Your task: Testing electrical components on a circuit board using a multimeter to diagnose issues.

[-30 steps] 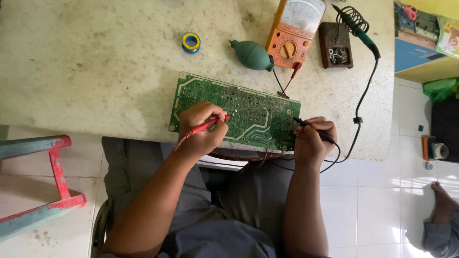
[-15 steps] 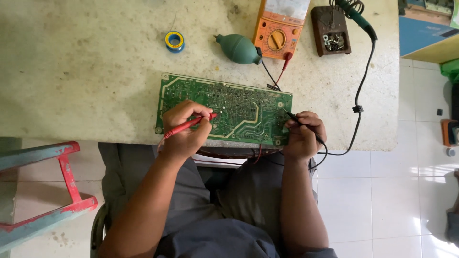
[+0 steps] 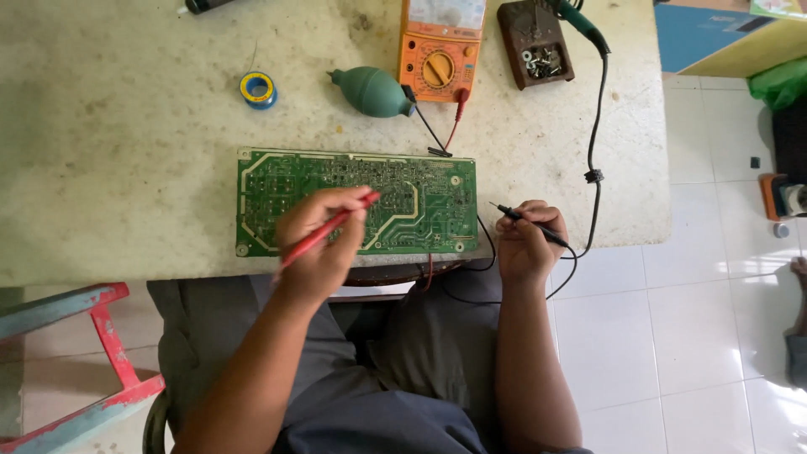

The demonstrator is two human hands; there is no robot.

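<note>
While my left hand point(image 3: 318, 244) pinches the red probe point(image 3: 328, 229) onto the green circuit board point(image 3: 357, 202) at the table's near edge, my right hand point(image 3: 525, 240) grips the black probe point(image 3: 525, 220) just off it, seemingly poised for contact.

The green circuit board point(image 3: 395, 202) lies flat near the table's front edge, solder side up. The red probe point(image 3: 324, 233) slants across it, tip resting on the board's middle. The black probe point(image 3: 528, 224) points left, tip just off the board's right edge.
</note>
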